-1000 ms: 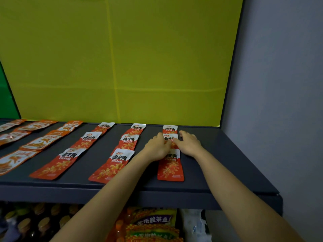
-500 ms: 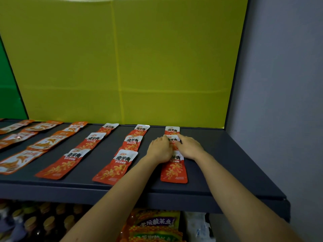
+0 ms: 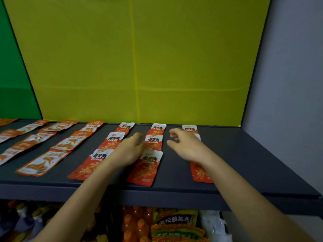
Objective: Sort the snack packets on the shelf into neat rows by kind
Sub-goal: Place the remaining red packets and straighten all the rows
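Observation:
Red snack packets with white tops lie in three front-to-back rows on the dark shelf (image 3: 244, 163): a left row (image 3: 113, 139), a middle row (image 3: 153, 143) and a right row (image 3: 189, 128). Orange packets with white windows (image 3: 69, 143) fill rows further left. My left hand (image 3: 130, 149) hovers between the left and middle red rows, fingers loosely apart, holding nothing. My right hand (image 3: 185, 145) floats above the right red row with fingers curled apart and empty; it and its forearm hide most of that row, whose front packet (image 3: 201, 173) shows below the wrist.
A yellow-green panel (image 3: 136, 67) backs the shelf and a grey wall (image 3: 288, 84) closes its right side. The right end of the shelf holds no packets. Below the front edge sit orange bottles (image 3: 138, 224) and yellow snack bags (image 3: 176, 222).
Both hands lifted off the right red row, where they had been pressing a packet together. The left hand moved left over the middle row; the view swung left and more orange packets appear.

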Tool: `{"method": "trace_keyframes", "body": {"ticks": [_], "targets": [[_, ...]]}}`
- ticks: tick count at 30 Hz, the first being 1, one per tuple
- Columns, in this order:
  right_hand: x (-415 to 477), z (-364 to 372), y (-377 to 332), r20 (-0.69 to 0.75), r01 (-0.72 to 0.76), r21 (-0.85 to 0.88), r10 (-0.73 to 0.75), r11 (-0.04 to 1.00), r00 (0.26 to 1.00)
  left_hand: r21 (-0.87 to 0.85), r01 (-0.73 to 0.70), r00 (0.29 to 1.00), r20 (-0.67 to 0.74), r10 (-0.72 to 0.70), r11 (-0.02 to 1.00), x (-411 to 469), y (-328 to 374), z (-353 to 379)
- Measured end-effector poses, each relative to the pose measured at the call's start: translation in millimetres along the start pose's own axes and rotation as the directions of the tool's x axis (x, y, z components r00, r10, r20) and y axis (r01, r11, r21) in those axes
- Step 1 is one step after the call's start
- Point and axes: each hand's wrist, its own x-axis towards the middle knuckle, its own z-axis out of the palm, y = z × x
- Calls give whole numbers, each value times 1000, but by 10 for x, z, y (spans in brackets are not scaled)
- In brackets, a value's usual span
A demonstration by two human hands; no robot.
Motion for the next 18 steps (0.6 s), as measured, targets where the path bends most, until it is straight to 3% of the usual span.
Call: {"method": "trace_keyframes", "body": {"ticks": [5,18], "targets": [[-112,369,-158,121,-75,-100,87,992,989,11,-46,998,47,45,999,-89,-242,102],[-154,664,-172,-96,-135,-80,128,988,987,103,-261,965,3,263,960,-91,-352,184]]}}
